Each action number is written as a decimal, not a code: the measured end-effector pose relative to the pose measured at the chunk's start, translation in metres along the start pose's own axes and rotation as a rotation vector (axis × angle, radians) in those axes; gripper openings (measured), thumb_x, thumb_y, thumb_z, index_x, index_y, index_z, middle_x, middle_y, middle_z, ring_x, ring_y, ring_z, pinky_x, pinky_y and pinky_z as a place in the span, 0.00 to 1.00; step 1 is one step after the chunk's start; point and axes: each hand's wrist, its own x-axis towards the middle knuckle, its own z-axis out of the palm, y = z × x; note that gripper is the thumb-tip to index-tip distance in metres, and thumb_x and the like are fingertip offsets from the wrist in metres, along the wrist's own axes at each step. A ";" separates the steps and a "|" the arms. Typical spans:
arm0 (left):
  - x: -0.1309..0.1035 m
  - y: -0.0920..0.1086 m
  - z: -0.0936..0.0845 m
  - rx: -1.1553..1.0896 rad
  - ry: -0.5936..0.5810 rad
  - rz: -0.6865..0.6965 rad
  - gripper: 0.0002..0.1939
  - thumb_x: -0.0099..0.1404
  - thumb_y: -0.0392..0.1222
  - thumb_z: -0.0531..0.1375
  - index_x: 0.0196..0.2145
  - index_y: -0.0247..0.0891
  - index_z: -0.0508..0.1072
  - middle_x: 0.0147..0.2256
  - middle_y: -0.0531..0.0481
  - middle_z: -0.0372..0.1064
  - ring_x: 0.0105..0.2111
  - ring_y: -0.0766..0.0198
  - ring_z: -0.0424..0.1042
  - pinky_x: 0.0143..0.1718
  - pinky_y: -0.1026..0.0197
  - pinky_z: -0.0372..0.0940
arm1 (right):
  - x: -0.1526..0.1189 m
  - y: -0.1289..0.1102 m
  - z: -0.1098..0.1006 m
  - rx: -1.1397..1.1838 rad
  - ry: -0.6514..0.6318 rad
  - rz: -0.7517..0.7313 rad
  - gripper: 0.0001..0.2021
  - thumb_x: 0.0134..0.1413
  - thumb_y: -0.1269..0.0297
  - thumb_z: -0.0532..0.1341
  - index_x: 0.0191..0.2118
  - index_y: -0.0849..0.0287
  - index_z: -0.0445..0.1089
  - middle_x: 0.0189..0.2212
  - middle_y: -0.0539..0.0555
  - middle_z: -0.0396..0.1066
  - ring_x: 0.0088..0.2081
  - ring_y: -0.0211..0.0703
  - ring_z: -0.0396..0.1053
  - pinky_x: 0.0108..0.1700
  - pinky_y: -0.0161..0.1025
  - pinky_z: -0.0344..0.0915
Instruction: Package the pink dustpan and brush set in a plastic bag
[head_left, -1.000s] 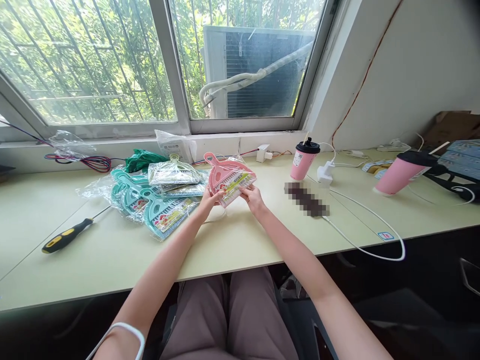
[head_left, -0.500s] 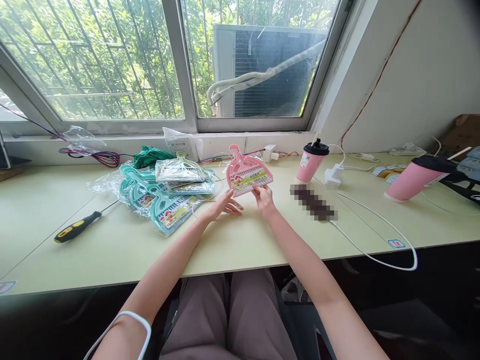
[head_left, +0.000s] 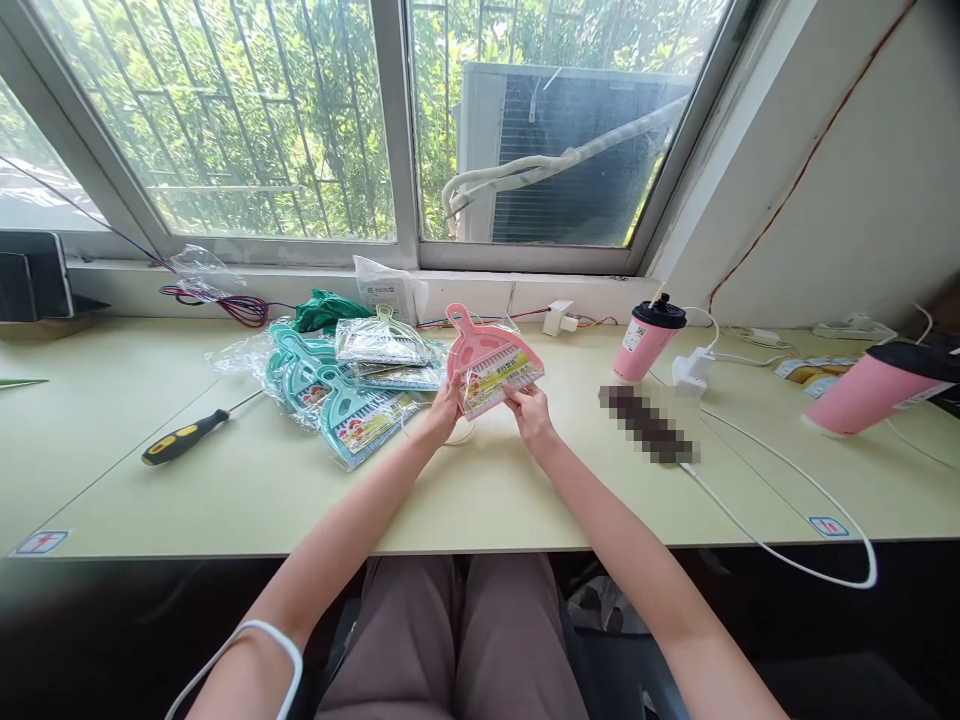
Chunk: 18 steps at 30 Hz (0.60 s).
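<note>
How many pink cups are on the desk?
2. One pink cup stands upright near the window sill, right of the hands. The other pink cup is at the far right of the desk, looking tilted. More may be out of view.

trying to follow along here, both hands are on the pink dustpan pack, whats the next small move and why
Probably pull the wrapper's near edge open. The left hand and right hand pinch the lower corners of the bagged pink dustpan set, lifted off the desk, its plastic not yet opened; the teal packs lie aside.
</note>
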 end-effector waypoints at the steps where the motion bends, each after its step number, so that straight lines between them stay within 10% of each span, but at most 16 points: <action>1: 0.000 -0.001 0.000 0.003 -0.001 0.001 0.39 0.58 0.63 0.62 0.62 0.40 0.63 0.57 0.38 0.67 0.56 0.46 0.68 0.53 0.48 0.67 | 0.000 0.000 -0.001 -0.001 -0.002 -0.007 0.14 0.37 0.72 0.70 0.35 0.59 0.72 0.37 0.53 0.78 0.44 0.45 0.75 0.50 0.43 0.73; 13: 0.002 -0.003 -0.019 0.209 0.073 -0.145 0.37 0.49 0.47 0.71 0.56 0.35 0.69 0.46 0.36 0.75 0.39 0.50 0.77 0.36 0.54 0.73 | 0.002 0.010 -0.002 -0.088 0.010 0.009 0.14 0.40 0.71 0.71 0.36 0.59 0.72 0.41 0.54 0.77 0.48 0.46 0.75 0.54 0.43 0.72; 18: 0.008 0.008 -0.032 0.219 0.120 -0.109 0.36 0.46 0.42 0.71 0.53 0.34 0.71 0.43 0.38 0.76 0.33 0.53 0.77 0.28 0.58 0.72 | 0.007 -0.007 -0.003 -0.180 -0.245 0.155 0.10 0.51 0.62 0.68 0.38 0.61 0.74 0.41 0.56 0.78 0.46 0.45 0.76 0.55 0.42 0.71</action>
